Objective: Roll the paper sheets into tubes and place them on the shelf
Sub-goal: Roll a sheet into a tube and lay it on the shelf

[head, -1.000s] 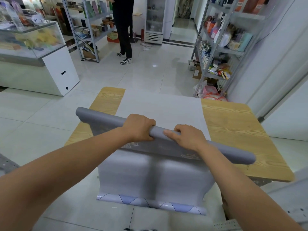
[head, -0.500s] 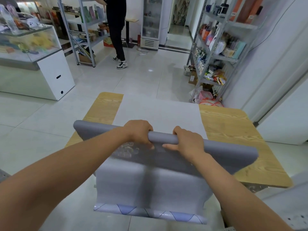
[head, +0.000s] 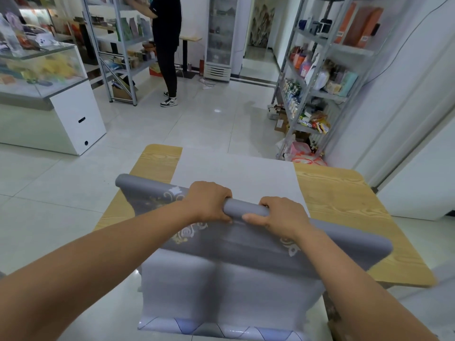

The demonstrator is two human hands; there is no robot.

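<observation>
While the left hand [head: 209,201] and right hand [head: 283,215] curl round the middle of the half-rolled grey sheet [head: 246,209] over the table [head: 344,205], it looks light, limp and crease-prone, probably better held nearer its ends.

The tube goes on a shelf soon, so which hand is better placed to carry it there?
Probably the right hand: it grips the grey roll on the side of the nearest shelf, right of the table.
</observation>
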